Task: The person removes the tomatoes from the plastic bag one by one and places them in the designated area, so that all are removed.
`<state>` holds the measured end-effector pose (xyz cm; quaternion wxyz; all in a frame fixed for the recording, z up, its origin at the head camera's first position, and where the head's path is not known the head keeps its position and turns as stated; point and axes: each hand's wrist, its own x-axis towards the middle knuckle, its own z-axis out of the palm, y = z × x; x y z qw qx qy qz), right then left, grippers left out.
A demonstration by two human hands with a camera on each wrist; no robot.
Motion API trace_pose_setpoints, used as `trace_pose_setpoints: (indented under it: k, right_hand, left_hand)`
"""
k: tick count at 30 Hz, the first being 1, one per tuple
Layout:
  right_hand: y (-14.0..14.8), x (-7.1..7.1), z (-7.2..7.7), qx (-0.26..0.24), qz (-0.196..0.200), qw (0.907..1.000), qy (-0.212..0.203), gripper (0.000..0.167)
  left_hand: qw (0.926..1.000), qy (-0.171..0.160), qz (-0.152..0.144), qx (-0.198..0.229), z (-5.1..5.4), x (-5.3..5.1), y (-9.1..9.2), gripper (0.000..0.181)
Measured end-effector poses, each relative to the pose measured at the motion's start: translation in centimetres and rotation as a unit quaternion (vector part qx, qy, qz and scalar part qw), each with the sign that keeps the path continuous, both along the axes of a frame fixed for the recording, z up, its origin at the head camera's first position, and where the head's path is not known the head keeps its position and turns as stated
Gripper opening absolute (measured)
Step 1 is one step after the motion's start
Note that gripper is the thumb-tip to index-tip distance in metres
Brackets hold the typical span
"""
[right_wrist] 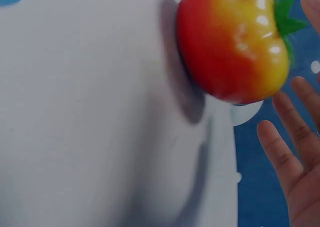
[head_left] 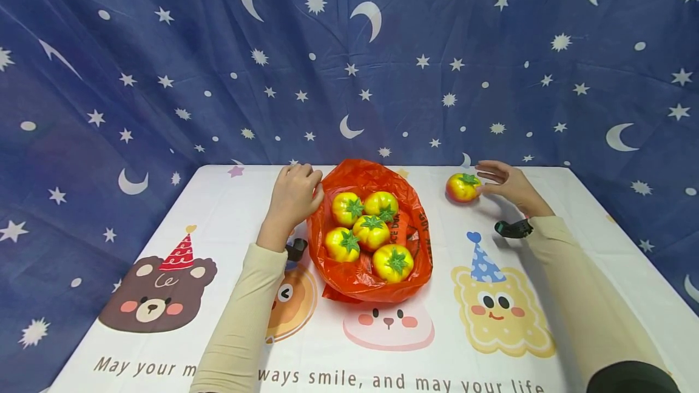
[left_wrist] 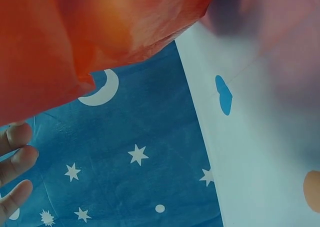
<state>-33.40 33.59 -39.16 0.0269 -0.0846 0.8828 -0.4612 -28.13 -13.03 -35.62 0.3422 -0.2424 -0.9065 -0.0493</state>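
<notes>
A red plastic bag (head_left: 373, 293) stands open on the table, its rim spread wide. Inside lie several yellow toy tomatoes (head_left: 372, 233) with green star-shaped leaves. My left hand (head_left: 295, 194) is at the bag's left rim and appears to pinch it between thumb and forefinger; the bag (left_wrist: 125, 27) hides that grip in the left wrist view, where the other fingers (left_wrist: 20, 162) hang bent below. A single red-and-yellow toy tomato (head_left: 462, 188) sits right of the bag. Beside it, my right hand (head_left: 510, 187) has its fingers spread, thumb close to the fruit; contact cannot be told.
A white tablecloth (head_left: 229, 211) with printed cartoon figures and lettering covers the table. Behind its far edge hangs a dark blue cloth (head_left: 306, 90) with stars and moons. Each wrist carries a small black device, such as the right one (head_left: 513, 229).
</notes>
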Motion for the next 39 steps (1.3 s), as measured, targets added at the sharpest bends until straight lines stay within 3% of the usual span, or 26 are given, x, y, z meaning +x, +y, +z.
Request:
trace_pose_setpoints:
  k: [10, 24, 33, 39]
  right_hand:
    - [-1.0, 0.5, 2.8, 0.011, 0.016, 0.9998, 0.008, 0.068]
    - [-4.3, 1.9, 5.2, 0.001, 0.106, 0.9937, 0.036, 0.062]
    - [-7.4, 3.7, 6.8, 0.002, 0.21, 0.9772, 0.031, 0.059]
    - [-9.2, 4.7, 6.9, 0.017, 0.263, 0.9647, 0.012, 0.061]
  left_hand:
    - [1.0, 0.0, -0.002, 0.003, -0.1, -0.1, -0.1, 0.009]
    - [1.0, -0.003, -0.004, 0.001, 0.0, -0.1, 0.0, 0.009]
    - [1.0, -0.003, -0.002, -0.001, -0.1, -0.1, -0.1, 0.009]
    - [1.0, -0.001, -0.005, 0.001, 0.0, -0.1, -0.1, 0.009]
